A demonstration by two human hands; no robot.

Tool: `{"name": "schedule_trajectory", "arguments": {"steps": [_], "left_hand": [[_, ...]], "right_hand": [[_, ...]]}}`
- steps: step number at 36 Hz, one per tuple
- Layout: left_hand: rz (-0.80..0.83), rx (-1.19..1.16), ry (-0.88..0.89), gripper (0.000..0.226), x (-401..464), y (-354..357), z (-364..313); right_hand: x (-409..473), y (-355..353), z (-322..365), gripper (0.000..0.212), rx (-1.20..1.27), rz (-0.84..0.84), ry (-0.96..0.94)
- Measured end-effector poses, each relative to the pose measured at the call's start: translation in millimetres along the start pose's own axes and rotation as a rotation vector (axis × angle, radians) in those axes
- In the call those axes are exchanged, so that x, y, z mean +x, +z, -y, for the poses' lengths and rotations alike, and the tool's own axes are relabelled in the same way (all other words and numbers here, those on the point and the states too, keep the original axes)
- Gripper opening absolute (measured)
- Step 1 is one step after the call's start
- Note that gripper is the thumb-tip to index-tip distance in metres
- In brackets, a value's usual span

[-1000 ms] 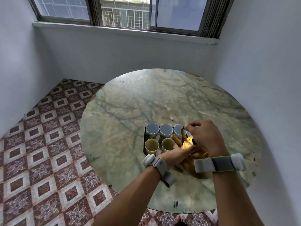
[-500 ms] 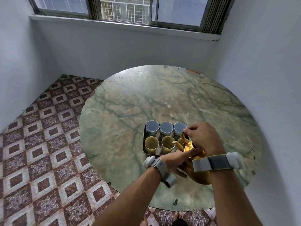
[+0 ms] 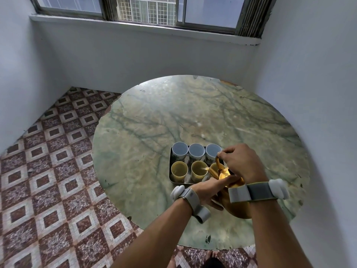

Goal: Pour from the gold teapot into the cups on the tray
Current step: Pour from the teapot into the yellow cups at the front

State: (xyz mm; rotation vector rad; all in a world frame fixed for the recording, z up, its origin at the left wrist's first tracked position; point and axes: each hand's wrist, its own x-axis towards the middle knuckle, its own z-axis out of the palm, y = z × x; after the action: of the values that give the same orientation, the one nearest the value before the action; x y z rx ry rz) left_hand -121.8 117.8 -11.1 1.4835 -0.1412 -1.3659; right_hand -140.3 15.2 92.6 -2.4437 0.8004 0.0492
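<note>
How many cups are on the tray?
6. Three white cups stand in the far row. Three yellow cups stand in the near row; the teapot half hides the right one.

We look down into a narrow corner of a room with plain pale walls (image 3: 135, 59) on three sides. A window (image 3: 146, 10) with dark metal frames runs along the top, above a pale ledge (image 3: 135, 28); daylight comes through it, and a gridded building front shows outside. A round desk (image 3: 154, 120) with a green veined marble top fills the corner, glossy with reflections. The floor (image 3: 48, 171) is tiled in maroon and white diamonds.
</note>
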Motion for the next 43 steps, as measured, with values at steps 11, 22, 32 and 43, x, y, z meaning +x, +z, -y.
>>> {"name": "schedule_trajectory", "arguments": {"steps": [11,22,32,43], "left_hand": [[0.012,0.028,0.018,0.162,-2,-1,-2],[0.005,0.044,0.007,0.164,-4,-1,-3],[0.018,0.042,-0.009,0.167,-6,1,-6],[0.055,0.027,-0.033,0.173,-10,3,-9]], "right_hand": [[2,-2,1,0.029,-0.024,-0.013,-0.001],[2,-1,3,0.03,-0.032,-0.01,0.001],[3,-1,3,0.029,-0.03,0.0,0.012],[4,-1,3,0.03,-0.043,0.022,0.005]]}}
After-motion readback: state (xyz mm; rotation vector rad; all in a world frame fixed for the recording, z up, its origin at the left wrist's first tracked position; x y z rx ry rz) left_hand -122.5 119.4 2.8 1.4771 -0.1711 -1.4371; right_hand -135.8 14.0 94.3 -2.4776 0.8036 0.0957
